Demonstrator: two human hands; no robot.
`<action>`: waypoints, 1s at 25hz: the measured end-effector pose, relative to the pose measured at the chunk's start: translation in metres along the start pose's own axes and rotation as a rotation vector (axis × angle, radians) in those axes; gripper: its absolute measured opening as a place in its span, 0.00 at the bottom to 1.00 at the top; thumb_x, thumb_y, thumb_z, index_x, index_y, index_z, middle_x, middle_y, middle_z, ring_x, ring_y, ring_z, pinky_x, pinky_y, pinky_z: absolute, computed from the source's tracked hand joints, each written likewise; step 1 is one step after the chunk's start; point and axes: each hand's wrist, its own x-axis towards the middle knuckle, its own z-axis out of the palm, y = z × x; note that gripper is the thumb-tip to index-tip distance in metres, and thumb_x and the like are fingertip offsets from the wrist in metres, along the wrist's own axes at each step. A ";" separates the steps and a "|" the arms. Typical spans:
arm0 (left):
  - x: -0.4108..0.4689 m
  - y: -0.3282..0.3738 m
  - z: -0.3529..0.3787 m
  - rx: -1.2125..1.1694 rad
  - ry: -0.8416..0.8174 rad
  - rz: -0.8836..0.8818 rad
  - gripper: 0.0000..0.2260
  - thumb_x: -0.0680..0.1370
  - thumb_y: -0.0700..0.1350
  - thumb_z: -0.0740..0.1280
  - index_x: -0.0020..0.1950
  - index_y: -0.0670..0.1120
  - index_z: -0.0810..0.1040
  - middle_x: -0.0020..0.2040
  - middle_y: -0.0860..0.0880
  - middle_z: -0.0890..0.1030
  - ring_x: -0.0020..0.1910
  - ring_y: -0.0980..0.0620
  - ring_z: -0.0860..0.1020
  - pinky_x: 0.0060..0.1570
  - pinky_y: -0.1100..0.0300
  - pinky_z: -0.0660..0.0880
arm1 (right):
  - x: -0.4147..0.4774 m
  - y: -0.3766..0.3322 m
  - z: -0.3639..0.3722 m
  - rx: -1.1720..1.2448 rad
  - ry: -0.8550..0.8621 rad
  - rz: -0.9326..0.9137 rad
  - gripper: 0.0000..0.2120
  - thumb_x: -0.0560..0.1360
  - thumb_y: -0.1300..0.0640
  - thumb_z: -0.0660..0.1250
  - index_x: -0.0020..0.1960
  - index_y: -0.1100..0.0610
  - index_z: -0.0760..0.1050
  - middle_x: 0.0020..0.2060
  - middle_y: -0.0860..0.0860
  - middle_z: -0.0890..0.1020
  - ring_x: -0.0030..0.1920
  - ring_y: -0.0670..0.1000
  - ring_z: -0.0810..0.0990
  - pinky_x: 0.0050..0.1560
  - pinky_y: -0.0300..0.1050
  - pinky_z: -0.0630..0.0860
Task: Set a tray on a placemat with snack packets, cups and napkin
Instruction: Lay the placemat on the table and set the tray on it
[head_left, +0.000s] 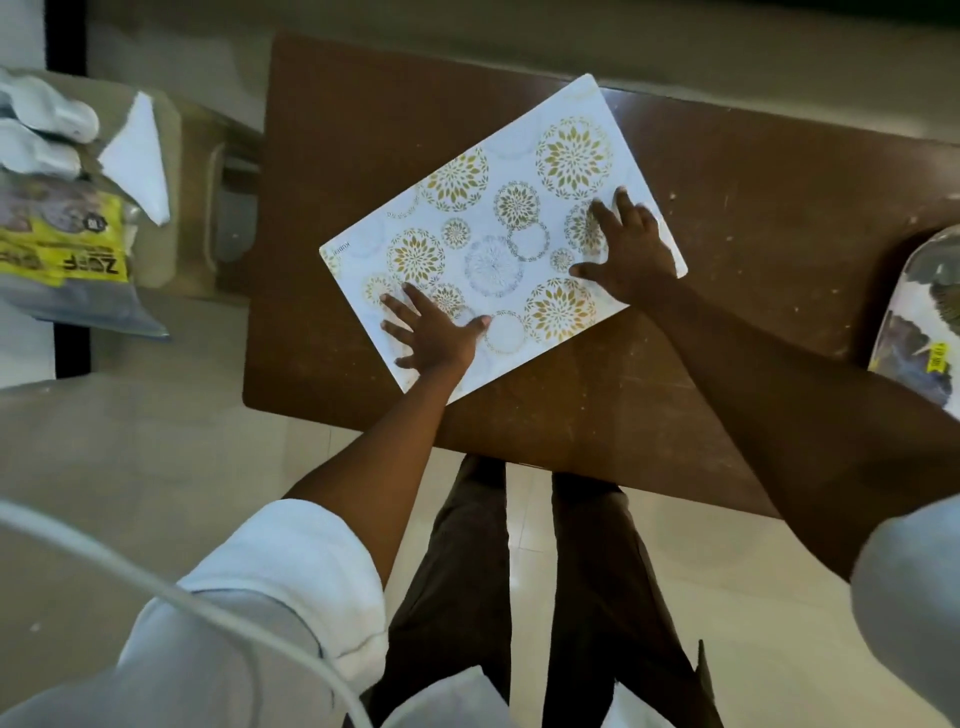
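Observation:
A white placemat (498, 228) printed with gold and grey flower circles lies slanted on the brown table (727, 218). My left hand (431, 335) presses flat on its near left corner with fingers spread. My right hand (631, 249) presses flat on its right end, fingers straight. A tray (917, 317) wrapped in clear plastic with a yellow sticker sits at the table's right edge, partly cut off by the frame. At the far left lie a yellow snack packet (62, 244), a folded white napkin (137, 156) and white cups (41, 124) on their sides.
The items at the left rest on a beige stand (187, 171) beside the table. Pale tiled floor (156, 426) surrounds the table. My legs (524, 597) stand at the table's near edge. A white cable (156, 592) crosses the lower left.

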 end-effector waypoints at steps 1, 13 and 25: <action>0.000 -0.002 0.002 0.028 -0.007 0.003 0.61 0.69 0.65 0.77 0.84 0.49 0.36 0.83 0.44 0.32 0.83 0.35 0.38 0.75 0.26 0.53 | -0.001 -0.001 0.003 -0.005 -0.026 0.014 0.49 0.75 0.38 0.72 0.85 0.47 0.46 0.84 0.52 0.41 0.84 0.61 0.44 0.76 0.72 0.60; 0.001 0.047 0.008 0.397 -0.038 0.338 0.61 0.69 0.63 0.78 0.84 0.50 0.36 0.84 0.44 0.32 0.83 0.33 0.37 0.74 0.24 0.54 | -0.065 0.048 0.049 0.169 0.076 0.342 0.57 0.72 0.36 0.74 0.84 0.46 0.39 0.84 0.52 0.37 0.84 0.63 0.42 0.73 0.76 0.63; -0.034 0.071 0.058 0.554 -0.051 0.541 0.62 0.67 0.66 0.77 0.84 0.51 0.36 0.84 0.45 0.34 0.83 0.33 0.39 0.73 0.24 0.56 | -0.136 0.109 0.085 0.321 0.129 0.584 0.58 0.70 0.33 0.75 0.84 0.47 0.41 0.84 0.51 0.38 0.83 0.64 0.44 0.70 0.73 0.67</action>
